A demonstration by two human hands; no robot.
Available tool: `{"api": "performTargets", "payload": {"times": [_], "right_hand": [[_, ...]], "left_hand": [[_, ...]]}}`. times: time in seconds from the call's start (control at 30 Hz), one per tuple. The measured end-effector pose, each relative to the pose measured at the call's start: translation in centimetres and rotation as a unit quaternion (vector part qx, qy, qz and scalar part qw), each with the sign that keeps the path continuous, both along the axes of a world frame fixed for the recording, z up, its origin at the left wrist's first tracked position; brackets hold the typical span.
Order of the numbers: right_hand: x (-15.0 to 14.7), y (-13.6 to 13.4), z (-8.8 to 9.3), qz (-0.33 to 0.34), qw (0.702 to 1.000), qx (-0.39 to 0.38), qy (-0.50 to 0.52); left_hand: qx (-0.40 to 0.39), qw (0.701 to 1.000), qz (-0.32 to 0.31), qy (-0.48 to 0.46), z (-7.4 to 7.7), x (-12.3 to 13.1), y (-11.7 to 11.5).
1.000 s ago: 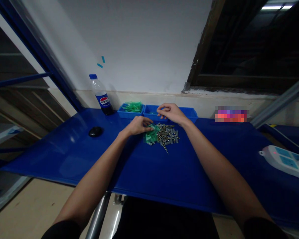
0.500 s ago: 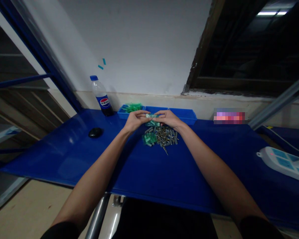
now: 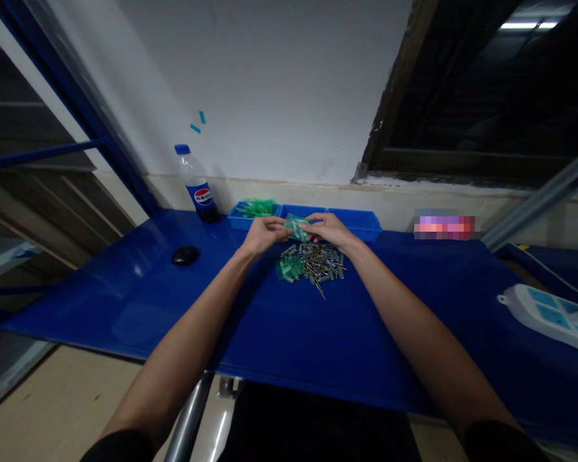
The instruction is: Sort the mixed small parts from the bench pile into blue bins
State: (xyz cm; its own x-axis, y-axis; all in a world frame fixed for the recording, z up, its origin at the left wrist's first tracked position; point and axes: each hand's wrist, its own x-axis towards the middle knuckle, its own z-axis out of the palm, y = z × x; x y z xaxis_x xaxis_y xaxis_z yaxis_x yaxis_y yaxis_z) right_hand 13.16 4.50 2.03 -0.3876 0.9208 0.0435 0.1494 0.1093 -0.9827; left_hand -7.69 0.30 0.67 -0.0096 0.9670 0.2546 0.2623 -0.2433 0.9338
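Note:
Between my two hands is a small green translucent plastic packet (image 3: 297,226), its printed face turned up. My left hand (image 3: 264,235) pinches its left edge. The fingers of my right hand (image 3: 328,230) close on its right edge. Below the hands lies a pile of metal pins and grey cylinders (image 3: 320,262); their exact kind is too small to make out. Another green packet (image 3: 289,267) rests at the pile's left side. Behind the hands stands a row of blue bins (image 3: 354,221), the left one holding bright green pieces (image 3: 257,207).
A cola bottle (image 3: 200,186) stands against the wall at the left. A black rounded object (image 3: 185,255) lies on the blue table (image 3: 289,340). At the far right is a white power strip (image 3: 549,314); a blurred pink box (image 3: 446,224) sits by the wall.
The green packet between my hands has tilted so that more of its face shows, and it sits slightly higher. Both hands stay in nearly the same place. The pile looks unchanged.

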Motion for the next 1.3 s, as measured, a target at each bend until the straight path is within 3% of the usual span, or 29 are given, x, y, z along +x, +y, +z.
{"api": "performTargets", "payload": {"times": [0.1,0.2,0.3,0.43,0.57,0.67,0.77,0.9,1.0,1.13,1.3], "right_hand": [[0.2,0.1,0.1,-0.033,0.999,0.007,0.005],[0.5,0.0,0.3,-0.047,0.999,0.001,0.018],[0.6,-0.2,0.8,-0.044,0.999,0.001,0.020],[0.5,-0.4,1.2,-0.044,0.999,0.011,0.025],[0.4,-0.5,1.4,-0.043,0.999,0.017,0.028],[0.5,-0.5,1.6,-0.040,0.999,0.016,0.030],[0.5,-0.5,1.7,-0.035,0.999,0.018,0.036],[0.5,-0.6,2.1,-0.034,0.998,0.023,0.037],[0.6,-0.6,2.3,-0.035,0.999,0.024,0.034],[0.7,-0.7,2.4,-0.032,0.999,0.021,0.031],[0.8,-0.6,2.2,-0.021,0.999,0.017,0.034]], "left_hand": [[0.108,0.980,0.151,0.069,0.8,-1.0,-0.3],[0.200,0.935,0.226,0.187,1.6,-2.6,-1.0],[0.236,0.902,0.216,0.288,1.5,-4.2,-1.0],[0.184,0.889,0.166,0.384,-0.1,-5.3,0.1],[0.148,0.874,0.188,0.422,-1.5,-5.0,0.6],[0.157,0.871,0.206,0.416,-1.1,-4.3,0.2],[0.185,0.885,0.150,0.399,0.1,-3.4,-0.4],[0.149,0.908,-0.068,0.386,1.6,-1.9,-1.3],[0.098,0.902,-0.162,0.388,1.8,-1.1,-1.7],[0.044,0.912,-0.188,0.362,1.2,-1.0,-1.5],[0.003,0.948,-0.156,0.277,0.2,-1.9,-0.6]]}}
